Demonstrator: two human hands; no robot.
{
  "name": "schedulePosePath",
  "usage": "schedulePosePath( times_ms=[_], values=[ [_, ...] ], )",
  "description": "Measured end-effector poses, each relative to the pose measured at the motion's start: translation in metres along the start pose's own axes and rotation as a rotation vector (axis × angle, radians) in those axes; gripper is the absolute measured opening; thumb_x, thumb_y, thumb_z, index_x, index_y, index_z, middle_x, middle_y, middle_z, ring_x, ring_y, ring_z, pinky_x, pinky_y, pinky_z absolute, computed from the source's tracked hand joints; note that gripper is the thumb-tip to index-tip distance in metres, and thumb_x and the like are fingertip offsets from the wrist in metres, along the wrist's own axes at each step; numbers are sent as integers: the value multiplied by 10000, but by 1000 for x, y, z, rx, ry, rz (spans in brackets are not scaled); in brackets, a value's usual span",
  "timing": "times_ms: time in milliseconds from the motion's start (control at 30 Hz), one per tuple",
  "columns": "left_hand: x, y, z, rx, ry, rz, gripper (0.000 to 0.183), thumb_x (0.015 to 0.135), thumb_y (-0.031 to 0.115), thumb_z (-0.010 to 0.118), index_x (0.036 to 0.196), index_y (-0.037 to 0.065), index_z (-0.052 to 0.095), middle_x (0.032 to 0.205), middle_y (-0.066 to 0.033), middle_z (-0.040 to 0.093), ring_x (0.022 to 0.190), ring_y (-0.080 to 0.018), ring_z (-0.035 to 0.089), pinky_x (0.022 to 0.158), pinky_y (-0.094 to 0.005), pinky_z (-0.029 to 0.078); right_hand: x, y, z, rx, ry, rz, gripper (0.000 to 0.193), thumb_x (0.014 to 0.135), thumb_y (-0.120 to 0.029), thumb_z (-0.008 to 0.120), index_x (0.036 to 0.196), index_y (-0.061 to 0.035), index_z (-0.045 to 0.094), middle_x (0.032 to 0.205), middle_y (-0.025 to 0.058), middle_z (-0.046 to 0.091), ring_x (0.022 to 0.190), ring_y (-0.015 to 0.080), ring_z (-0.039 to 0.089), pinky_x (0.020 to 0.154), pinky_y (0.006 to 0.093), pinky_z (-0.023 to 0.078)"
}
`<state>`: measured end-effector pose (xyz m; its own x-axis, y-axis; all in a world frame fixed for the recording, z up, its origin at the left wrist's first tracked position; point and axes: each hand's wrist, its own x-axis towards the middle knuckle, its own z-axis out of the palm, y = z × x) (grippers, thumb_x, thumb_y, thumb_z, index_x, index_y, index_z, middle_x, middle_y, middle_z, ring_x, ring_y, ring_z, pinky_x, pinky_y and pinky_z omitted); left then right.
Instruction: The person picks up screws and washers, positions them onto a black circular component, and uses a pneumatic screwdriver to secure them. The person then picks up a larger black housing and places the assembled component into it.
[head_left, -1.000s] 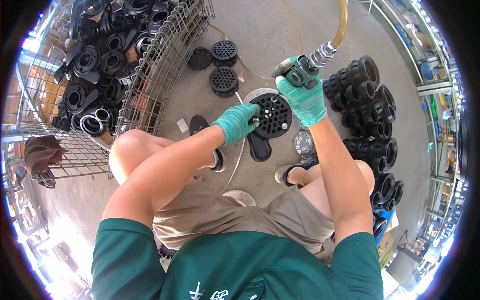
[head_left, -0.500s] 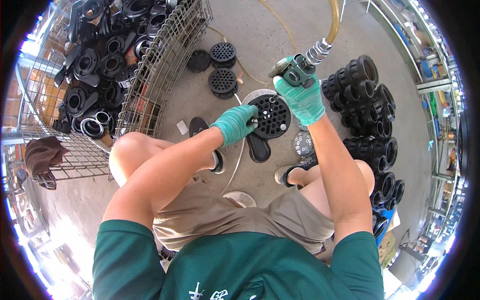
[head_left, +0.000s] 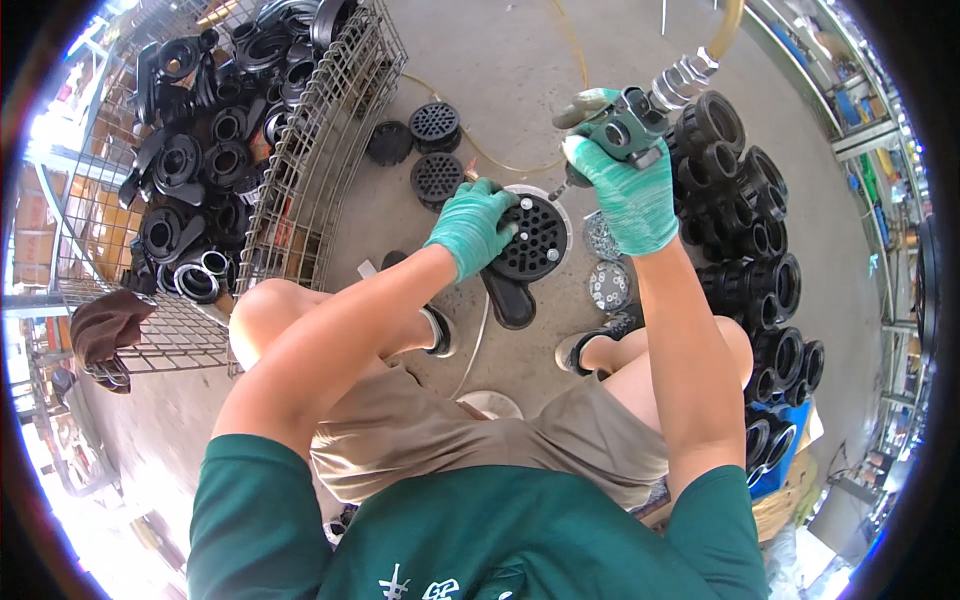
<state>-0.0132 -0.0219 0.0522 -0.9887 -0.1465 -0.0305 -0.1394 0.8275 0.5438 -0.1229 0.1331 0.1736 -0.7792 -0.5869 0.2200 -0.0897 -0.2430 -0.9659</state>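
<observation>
My right hand [head_left: 632, 200], in a green glove, is closed round an air-driven power driver [head_left: 630, 125] with a hose fitting. Its bit points down and left, a little off the rim of a round black perforated cover [head_left: 540, 240]. On the cover are several silver bolt heads or washers. A black housing with a rounded arm [head_left: 513, 302] sticks out beneath it. My left hand [head_left: 472, 230], gloved alike, grips the cover's left edge; its fingertips are partly hidden. A pale round base [head_left: 566, 212] shows behind the cover.
Two round dishes of small metal fasteners, a far one [head_left: 600, 238] and a near one [head_left: 609, 287], stand right of the cover. Perforated discs [head_left: 436, 122] are stacked beyond it. A wire cage [head_left: 325, 150] of black parts is at left, with rows of black rings [head_left: 735, 190] at right.
The driver in my right hand has moved right in the picture, and its bit now shows. My left hand has moved up slightly along the cover's edge. The whole view has shifted a little.
</observation>
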Motion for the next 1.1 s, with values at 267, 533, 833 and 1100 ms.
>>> schedulePosePath(
  times_ms=[267,533,833,1100],
  values=[
    [10,3,61,-141,250,-63,360,849,44,660,1208,30,642,1262,-213,579,1130,-400,562,1005,-450,463,-25,-19,-25,-48,121,-18,332,852,45,688,1165,-57,646,1017,38,726,839,59,647,767,226,543],
    [12,12,64,-52,280,-128,346,852,75,642,1193,25,611,1237,-205,585,1120,-399,568,986,-476,468,-43,-22,-37,-72,99,64,378,833,29,692,1194,-51,615,1052,77,707,903,108,655,788,276,549],
    [3,15,48,38,97,-78,906,691,526,811,1420,91,496,1489,-193,432,1361,-399,415,1142,-518,323,-63,17,-33,45,57,119,361,845,36,703,1188,-49,631,1040,20,694,919,88,645,850,265,548],
    [-2,29,55,231,126,216,407,707,337,787,1096,254,705,1451,-140,479,1422,-406,333,1134,-697,173,-60,7,-34,-69,65,119,371,850,19,715,1205,-35,622,1083,33,696,958,100,653,885,278,545]
  ],
)
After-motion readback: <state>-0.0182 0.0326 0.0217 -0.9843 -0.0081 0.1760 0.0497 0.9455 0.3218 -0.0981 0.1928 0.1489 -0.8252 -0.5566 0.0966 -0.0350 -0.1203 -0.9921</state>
